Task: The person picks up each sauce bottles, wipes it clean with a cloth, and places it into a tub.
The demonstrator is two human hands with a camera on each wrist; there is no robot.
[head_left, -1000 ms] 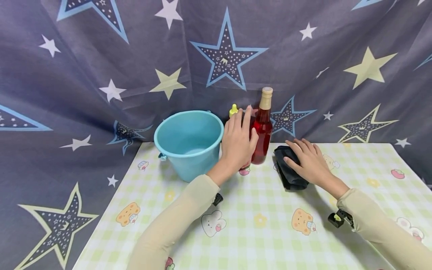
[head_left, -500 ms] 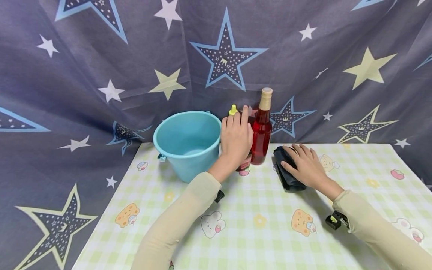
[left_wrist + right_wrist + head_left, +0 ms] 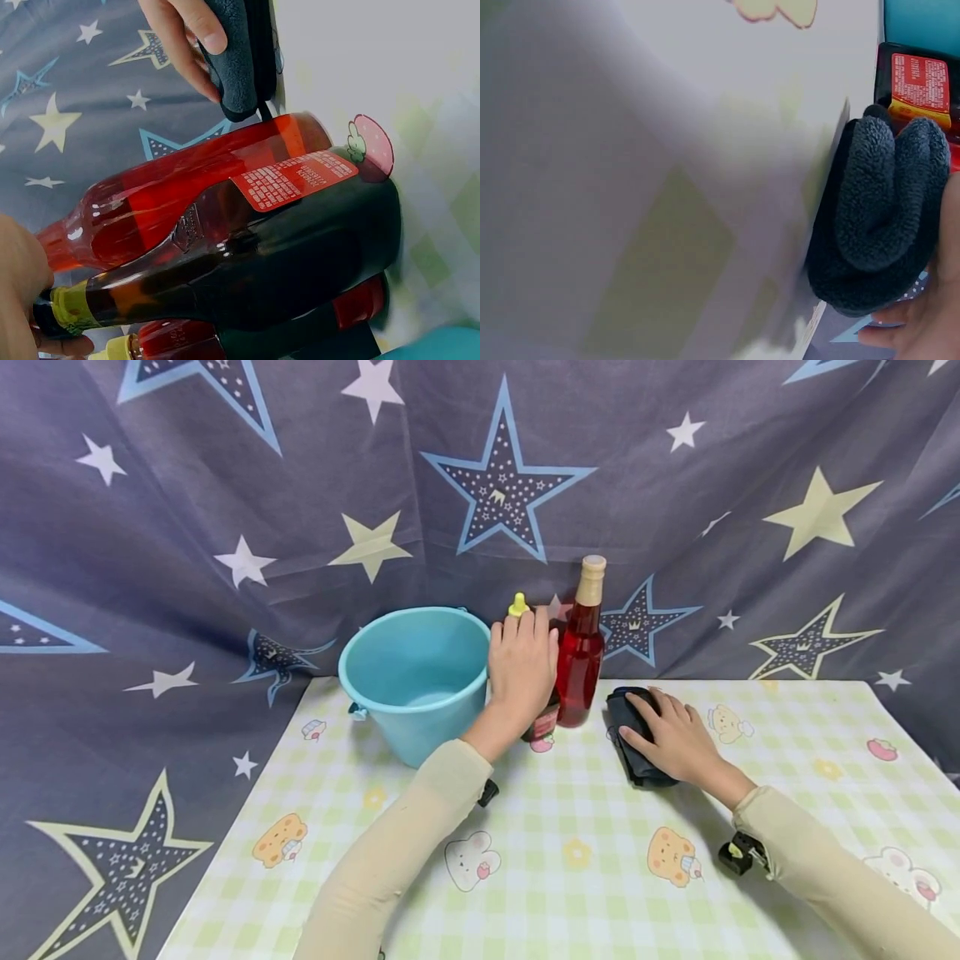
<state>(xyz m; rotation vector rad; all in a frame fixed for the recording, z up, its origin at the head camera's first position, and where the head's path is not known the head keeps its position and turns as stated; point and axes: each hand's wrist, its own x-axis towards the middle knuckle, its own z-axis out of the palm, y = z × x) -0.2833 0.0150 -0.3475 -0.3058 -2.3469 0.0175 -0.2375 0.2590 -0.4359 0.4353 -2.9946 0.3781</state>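
Note:
In the head view my left hand [image 3: 521, 664] is raised behind the bucket's right side, its fingers bent over the top of a dark glass bottle [image 3: 322, 240]. The left wrist view shows that hand gripping the bottle's neck, just by a yellow band. This bottle stands upright and bears a red label. Further right, my right hand [image 3: 675, 735] holds a folded dark grey fleecy cloth [image 3: 877, 202] on the table. Its thumb lies on one side of the cloth and its fingers reach over the other.
Right beside the dark bottle stands a tall red bottle [image 3: 581, 652] with a cream neck. A smaller bottle with a yellow cap [image 3: 518, 606] is partly hidden behind my left hand. A light blue bucket [image 3: 427, 735] stands left of them. A starry curtain [image 3: 300, 527] hangs behind the checked table [image 3: 540, 902].
My left hand has moved slightly left and down, and its fingers have curled onto the dark bottle's neck. My right hand has shifted a little left and settled round the cloth.

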